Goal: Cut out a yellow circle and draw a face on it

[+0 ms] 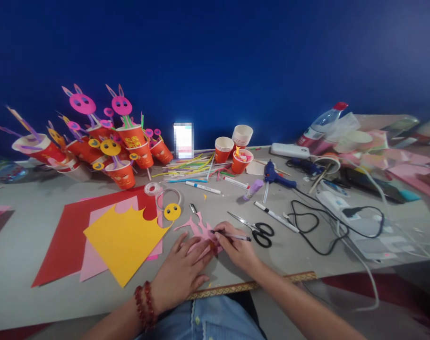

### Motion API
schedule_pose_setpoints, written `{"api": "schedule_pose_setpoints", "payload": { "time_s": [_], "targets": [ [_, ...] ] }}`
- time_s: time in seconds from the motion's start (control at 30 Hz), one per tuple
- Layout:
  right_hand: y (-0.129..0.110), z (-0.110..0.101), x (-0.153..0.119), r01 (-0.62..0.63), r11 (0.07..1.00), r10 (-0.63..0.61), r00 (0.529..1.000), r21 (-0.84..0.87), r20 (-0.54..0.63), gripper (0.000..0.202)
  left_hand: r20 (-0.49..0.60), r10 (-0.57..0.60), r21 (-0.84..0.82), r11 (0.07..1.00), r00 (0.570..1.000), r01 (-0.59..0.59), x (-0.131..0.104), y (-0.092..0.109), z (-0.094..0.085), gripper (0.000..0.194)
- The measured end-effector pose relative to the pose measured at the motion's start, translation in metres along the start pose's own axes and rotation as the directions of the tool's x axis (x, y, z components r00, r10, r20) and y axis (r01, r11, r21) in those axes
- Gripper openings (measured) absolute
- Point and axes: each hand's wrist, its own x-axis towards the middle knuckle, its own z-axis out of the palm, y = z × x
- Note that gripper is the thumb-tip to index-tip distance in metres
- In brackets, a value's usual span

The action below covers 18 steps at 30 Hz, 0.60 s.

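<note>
A cut piece of pink paper with jagged strips lies on the table near its front edge. My left hand rests palm down on its lower left part, with the fingers spread. In my right hand is a dark, slim pen, whose tip end is at the pink paper. A pen cap lies just beyond the paper. To the right are black-handled scissors, slightly open. A yellow smiley disc is at the left, beside yellow paper with scalloped cutouts.
Red cups with paper animals stand at the back left. Thin coloured strips, stacked cups and a phone are at the back. On the right are a blue glue gun, black cable and power strip.
</note>
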Motion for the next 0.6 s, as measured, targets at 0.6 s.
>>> {"api": "schedule_pose_setpoints", "payload": {
  "time_s": [0.6],
  "targets": [
    [-0.0056, -0.0013, 0.0024, -0.002, 0.995, 0.008, 0.999, 0.103, -0.05, 0.013, 0.004, -0.001, -0.013, 1.0, 1.0, 0.001, -0.0007, -0.0013, 0.0026, 0.059]
  ]
}}
